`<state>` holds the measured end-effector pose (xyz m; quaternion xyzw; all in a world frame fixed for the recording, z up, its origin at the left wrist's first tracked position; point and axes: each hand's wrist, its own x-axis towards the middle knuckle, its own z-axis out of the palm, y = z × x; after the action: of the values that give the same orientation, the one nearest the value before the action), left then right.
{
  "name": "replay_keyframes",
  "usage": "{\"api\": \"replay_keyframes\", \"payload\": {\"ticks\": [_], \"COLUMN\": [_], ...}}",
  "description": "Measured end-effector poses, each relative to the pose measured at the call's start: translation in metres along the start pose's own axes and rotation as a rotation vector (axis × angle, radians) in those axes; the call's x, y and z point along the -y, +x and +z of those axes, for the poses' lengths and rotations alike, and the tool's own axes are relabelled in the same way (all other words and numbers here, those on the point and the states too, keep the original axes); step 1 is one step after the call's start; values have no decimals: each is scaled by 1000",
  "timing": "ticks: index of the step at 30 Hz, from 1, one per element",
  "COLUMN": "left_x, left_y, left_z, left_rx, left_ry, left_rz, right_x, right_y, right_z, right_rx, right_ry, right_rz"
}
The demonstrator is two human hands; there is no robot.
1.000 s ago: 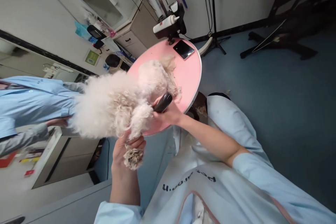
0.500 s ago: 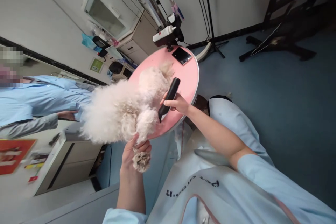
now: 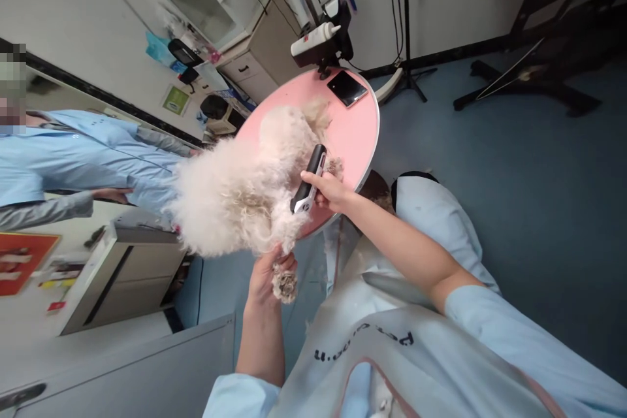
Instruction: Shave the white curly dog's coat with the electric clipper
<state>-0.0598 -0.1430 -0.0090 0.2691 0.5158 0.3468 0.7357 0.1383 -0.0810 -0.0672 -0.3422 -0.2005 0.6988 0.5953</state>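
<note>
A fluffy white dog [image 3: 215,202] is on the round pink table [image 3: 355,137], its coat thick at the left and shorter toward the back. My left hand [image 3: 267,268] is closed around one of its legs, and the shaggy, dirty paw [image 3: 285,283] sticks out below my fingers. My right hand [image 3: 330,191] grips a black and silver hair clipper [image 3: 309,181]. The clipper's head touches or nearly touches the fur at the top of the held leg; the blade itself is hidden in the coat.
A phone [image 3: 347,87] lies at the table's far edge, near a white nozzle bottle [image 3: 316,39] in a holder on the post. At the left stands another person in blue clothes [image 3: 93,163]. A black stand [image 3: 407,26] rises behind the table.
My right hand has turned the clipper so its silver side shows, and its head has come against the leg's fur. A hind paw now shows beside my right hand. The view has shifted slightly.
</note>
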Motion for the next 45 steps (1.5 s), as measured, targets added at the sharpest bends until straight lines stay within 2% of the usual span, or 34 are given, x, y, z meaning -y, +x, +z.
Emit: {"api": "replay_keyframes", "payload": {"ticks": [2,3,6,8,13,16,18,19,22,24,28,32,34,36,38,40,43,45], "left_x": [5,8,12,14,18,19,19,18,15,15,18,23,23,22,21,20,19,18], "left_y": [-2,-2,-4,-4,-2,-1,-1,-1,-1,0,1,-1,-3,-4,-4,-5,-7,-11], "left_z": [3,4,10,15,19,18,17,18,20,21,15,2,-2,-3,-1,3,9,12], "left_rx": [-44,-62,-89,-88,-125,-150,-147,-144,-147,-149,-130,-75,-60,-51,-51,-64,-98,-110], "left_ry": [-16,-23,-43,-55,-6,3,4,8,30,46,86,145,167,168,161,165,186,192], "left_rz": [55,69,75,81,105,106,102,104,129,138,142,185,200,212,227,247,261,260], "right_x": [-3,-3,0,-1,-25,-35,-31,-27,-13,-11,-28,-40,-34,-24,-16,-15,-23,-27], "right_y": [-7,-8,-4,1,-16,-31,-33,-31,-19,-14,-25,-34,-27,-17,-11,-14,-26,-28], "right_z": [-4,-6,-7,-3,9,5,-1,-3,-2,4,15,10,6,7,11,16,21,20], "right_rx": [62,50,-186,-308,-213,-119,-40,-50,-227,-250,-73,95,13,-164,-244,-177,-1,31], "right_ry": [1,35,221,250,104,60,58,79,167,138,-1,-6,65,146,130,17,-137,-121], "right_rz": [-7,-38,-211,-272,-261,-230,-187,-191,-300,-350,-269,-173,-198,-295,-377,-377,-283,-263]}}
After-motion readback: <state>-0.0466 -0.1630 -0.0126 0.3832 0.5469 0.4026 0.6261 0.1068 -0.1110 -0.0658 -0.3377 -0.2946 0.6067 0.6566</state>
